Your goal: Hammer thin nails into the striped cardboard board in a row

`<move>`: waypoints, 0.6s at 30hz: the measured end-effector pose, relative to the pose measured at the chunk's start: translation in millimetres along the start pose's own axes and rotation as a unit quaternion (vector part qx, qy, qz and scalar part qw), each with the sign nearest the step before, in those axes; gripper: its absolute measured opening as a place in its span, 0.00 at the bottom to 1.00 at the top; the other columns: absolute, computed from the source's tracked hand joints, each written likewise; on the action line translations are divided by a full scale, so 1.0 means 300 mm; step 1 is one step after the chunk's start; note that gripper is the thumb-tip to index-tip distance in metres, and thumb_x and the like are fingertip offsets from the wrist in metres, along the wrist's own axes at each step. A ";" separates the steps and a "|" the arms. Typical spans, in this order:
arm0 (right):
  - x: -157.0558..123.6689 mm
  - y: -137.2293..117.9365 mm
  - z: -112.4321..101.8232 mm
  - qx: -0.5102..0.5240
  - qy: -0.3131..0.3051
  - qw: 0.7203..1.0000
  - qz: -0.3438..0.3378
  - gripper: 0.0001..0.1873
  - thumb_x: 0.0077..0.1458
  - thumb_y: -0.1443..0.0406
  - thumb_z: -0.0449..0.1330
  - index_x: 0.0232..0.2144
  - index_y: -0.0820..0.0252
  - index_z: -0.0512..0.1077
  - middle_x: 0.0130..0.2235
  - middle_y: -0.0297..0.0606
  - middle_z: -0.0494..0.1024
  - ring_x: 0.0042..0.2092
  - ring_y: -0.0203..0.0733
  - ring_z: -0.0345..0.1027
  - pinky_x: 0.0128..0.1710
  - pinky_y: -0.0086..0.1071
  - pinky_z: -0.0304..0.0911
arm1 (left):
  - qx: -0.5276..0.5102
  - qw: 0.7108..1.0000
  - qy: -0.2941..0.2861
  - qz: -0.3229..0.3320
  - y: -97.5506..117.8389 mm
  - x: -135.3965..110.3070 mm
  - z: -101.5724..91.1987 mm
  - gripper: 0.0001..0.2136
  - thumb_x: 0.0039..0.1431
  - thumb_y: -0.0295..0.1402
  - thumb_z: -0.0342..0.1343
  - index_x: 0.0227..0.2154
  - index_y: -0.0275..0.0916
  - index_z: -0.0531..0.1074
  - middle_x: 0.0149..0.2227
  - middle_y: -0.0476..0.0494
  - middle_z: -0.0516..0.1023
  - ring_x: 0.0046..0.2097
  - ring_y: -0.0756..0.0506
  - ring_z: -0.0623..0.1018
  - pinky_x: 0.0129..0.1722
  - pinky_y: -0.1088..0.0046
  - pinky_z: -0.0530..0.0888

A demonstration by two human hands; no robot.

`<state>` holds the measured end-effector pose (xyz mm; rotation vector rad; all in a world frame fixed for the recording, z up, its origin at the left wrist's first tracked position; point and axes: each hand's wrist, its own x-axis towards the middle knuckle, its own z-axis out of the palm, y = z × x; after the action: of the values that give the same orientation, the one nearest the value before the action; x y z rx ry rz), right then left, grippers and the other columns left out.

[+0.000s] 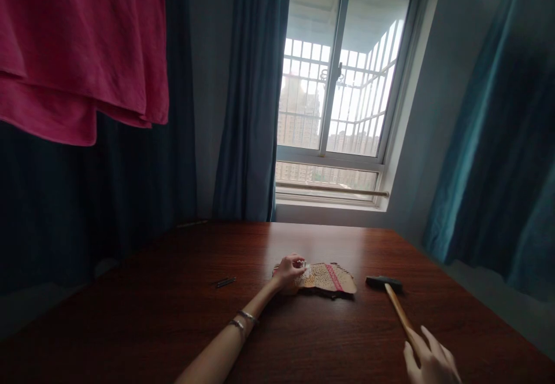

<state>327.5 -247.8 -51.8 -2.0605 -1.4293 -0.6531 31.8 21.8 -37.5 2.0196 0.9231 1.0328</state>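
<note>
A flat tan piece (344, 281) with many dark dots, a pink band and a notched far edge lies mid-table. My left hand (287, 272) is over its left end, fingers closed in a pinch near something small and whitish that I cannot make out. To the right, a hammer (401, 309) with a dark head and a wooden handle rests with its head toward the window. Around the near end of that handle is my right hand (431, 360), thumb on one side and fingers on the other.
Thin dark rods (225, 282) lie on the brown wooden table (173, 326), left of my left hand. A pink cloth (87, 48) hangs at upper left. Behind the table are a barred window (329, 83) and blue curtains (251, 100).
</note>
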 end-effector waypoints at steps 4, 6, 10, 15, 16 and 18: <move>0.128 -0.213 -0.037 0.114 -0.009 0.992 -0.060 0.17 0.51 0.63 0.48 0.39 0.62 0.73 0.44 0.48 0.73 0.47 0.49 0.66 0.48 0.40 0.61 | -0.011 1.000 0.005 0.006 0.008 -0.005 0.001 0.16 0.45 0.39 0.58 0.37 0.35 0.74 0.38 0.42 0.75 0.35 0.49 0.75 0.36 0.75 0.72; 0.197 -0.326 -0.039 0.169 -0.064 0.981 -0.074 0.16 0.53 0.66 0.47 0.37 0.61 0.73 0.45 0.47 0.72 0.48 0.47 0.65 0.49 0.38 0.60 | -0.021 1.000 0.009 0.008 0.013 -0.007 0.001 0.18 0.45 0.40 0.58 0.37 0.35 0.74 0.39 0.42 0.75 0.35 0.49 0.75 0.37 0.74 0.73; 0.307 -0.490 0.028 0.215 -0.111 0.965 -0.105 0.15 0.53 0.69 0.47 0.35 0.59 0.73 0.41 0.42 0.74 0.45 0.41 0.66 0.46 0.30 0.60 | -0.032 0.999 0.012 0.011 0.025 -0.010 -0.002 0.20 0.44 0.43 0.59 0.38 0.34 0.73 0.40 0.41 0.74 0.35 0.49 0.75 0.37 0.74 0.73; 0.361 -0.576 0.170 0.214 -0.139 0.962 -0.100 0.12 0.50 0.70 0.50 0.28 0.58 0.73 0.33 0.39 0.75 0.34 0.38 0.69 0.36 0.28 0.61 | -0.035 0.999 0.020 0.016 0.034 -0.011 -0.006 0.23 0.42 0.45 0.60 0.39 0.34 0.73 0.40 0.40 0.74 0.36 0.48 0.75 0.37 0.74 0.74; 0.360 -0.585 0.190 0.214 -0.142 0.962 -0.098 0.12 0.51 0.69 0.50 0.27 0.58 0.73 0.32 0.39 0.74 0.33 0.38 0.68 0.34 0.28 0.60 | -0.034 0.999 0.023 0.017 0.035 -0.011 -0.007 0.24 0.42 0.45 0.61 0.40 0.34 0.73 0.40 0.40 0.74 0.36 0.48 0.75 0.37 0.74 0.74; 0.347 -0.598 0.213 0.216 -0.145 0.960 -0.100 0.11 0.51 0.67 0.50 0.29 0.57 0.73 0.32 0.39 0.74 0.34 0.38 0.68 0.33 0.28 0.59 | -0.031 0.999 0.029 0.017 0.040 -0.012 -0.009 0.24 0.41 0.46 0.61 0.40 0.35 0.73 0.40 0.40 0.74 0.37 0.47 0.75 0.38 0.73 0.73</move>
<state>196.5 -82.1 -1.8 -1.7266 -1.7769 -0.0905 31.3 13.5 -28.0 1.9700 0.8796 1.1293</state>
